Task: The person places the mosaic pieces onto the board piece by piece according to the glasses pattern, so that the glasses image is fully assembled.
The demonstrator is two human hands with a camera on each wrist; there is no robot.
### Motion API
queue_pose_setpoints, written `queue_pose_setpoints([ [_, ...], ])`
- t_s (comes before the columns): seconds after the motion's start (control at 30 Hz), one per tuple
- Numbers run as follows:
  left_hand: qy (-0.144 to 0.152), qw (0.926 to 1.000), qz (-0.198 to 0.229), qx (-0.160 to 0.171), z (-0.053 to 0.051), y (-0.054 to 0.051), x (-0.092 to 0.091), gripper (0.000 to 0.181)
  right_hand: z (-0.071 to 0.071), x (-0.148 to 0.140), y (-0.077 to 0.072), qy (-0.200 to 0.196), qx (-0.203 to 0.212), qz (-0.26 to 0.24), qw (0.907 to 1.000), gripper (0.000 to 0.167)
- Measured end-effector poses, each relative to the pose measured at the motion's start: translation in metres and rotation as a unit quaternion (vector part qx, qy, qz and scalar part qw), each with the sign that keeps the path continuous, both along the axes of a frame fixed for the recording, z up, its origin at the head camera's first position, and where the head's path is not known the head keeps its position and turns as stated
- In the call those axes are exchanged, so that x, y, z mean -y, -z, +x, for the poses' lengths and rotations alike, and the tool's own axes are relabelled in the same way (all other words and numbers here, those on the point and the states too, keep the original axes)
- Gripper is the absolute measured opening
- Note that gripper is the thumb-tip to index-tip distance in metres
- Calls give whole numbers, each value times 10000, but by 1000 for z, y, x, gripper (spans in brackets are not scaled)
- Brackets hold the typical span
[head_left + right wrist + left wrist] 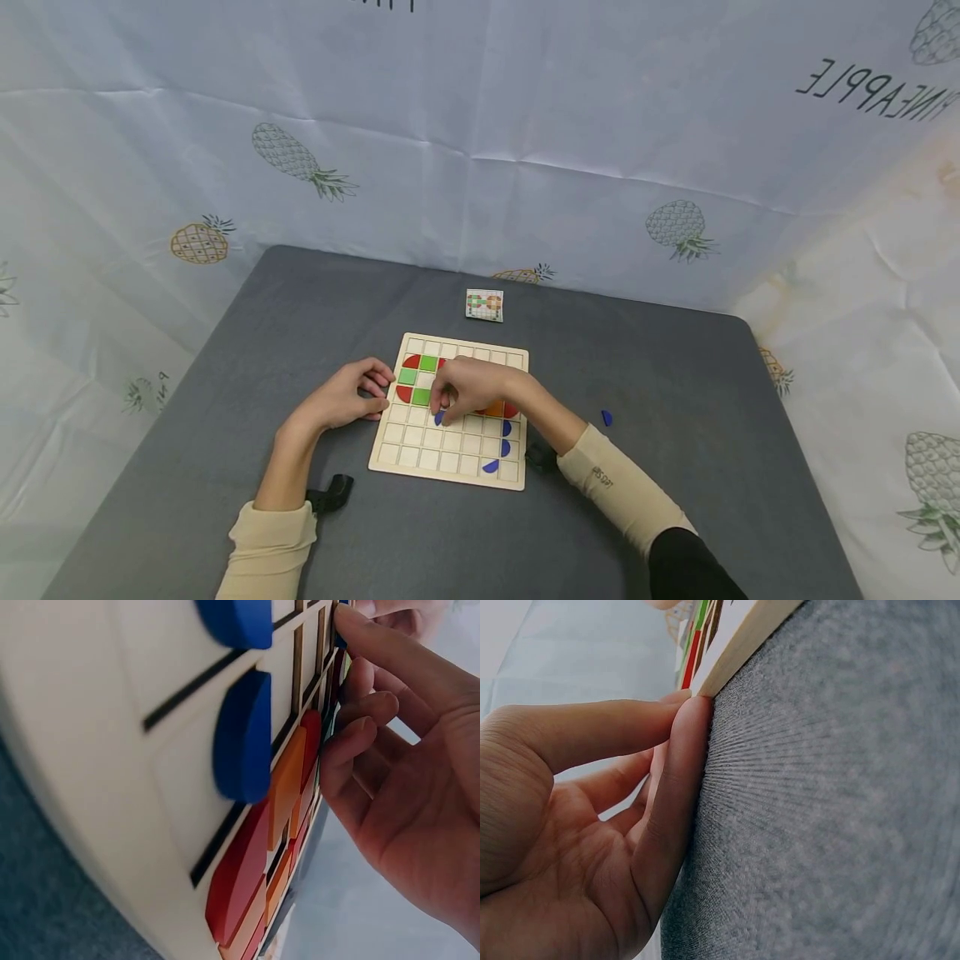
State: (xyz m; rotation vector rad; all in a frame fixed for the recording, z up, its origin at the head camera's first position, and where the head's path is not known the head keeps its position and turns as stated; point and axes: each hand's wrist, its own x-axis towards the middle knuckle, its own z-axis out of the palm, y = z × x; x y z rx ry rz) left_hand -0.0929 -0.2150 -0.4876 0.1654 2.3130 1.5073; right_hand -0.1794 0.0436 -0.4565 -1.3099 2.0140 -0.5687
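Note:
A wooden grid board [427, 460] lies on the table, with red, green, orange and blue pieces on it. My left hand [347, 395] rests at its left edge, and the fingertips touch that edge in the left wrist view. Over the board's middle, my right hand [476, 385] pinches a blue half-circle piece [438, 418] between thumb and finger, low over a square. Green squares [422, 397] and red rounded pieces [404, 393] sit to its left. Several blue pieces [506, 428] lie down the right side. Part of the pattern is hidden under my right hand.
A small printed pattern card [484, 305] lies behind the board. One loose blue half-circle [606, 418] is on the grey table [675, 400] to the right. A white pineapple-print curtain [420, 192] surrounds the table. Black devices [330, 495] sit at both wrists.

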Motion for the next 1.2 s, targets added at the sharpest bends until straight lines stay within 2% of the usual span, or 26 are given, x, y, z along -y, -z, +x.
queue_pose_setpoints([
  [0.2, 8, 10000, -1, -15, 0, 0, 0, 33, -2, -1, 1, -74, 40, -173, 9998, 6],
  [0.43, 37, 10000, 1, 19, -2, -1, 1, 33, -5, 12, 2, -74, 374, -582, 9976, 10],
  [0.67, 89, 9999, 135, 22, -1, -1, 2, 35, -4, 38, 5, -291, -11, -578, 9979, 7],
  [0.87, 121, 9997, 228, -8, 0, -1, 2, 36, -1, 50, 2, -495, -442, -286, 9974, 7],
  [1.07, 103, 9997, 204, -13, 0, -1, 2, 36, 1, 50, -1, -559, -441, -136, 9974, 20],
  [1.2, 97, 9998, 157, -6, 0, -2, 2, 35, 0, 44, -3, -441, -321, -192, 9983, 29],
])
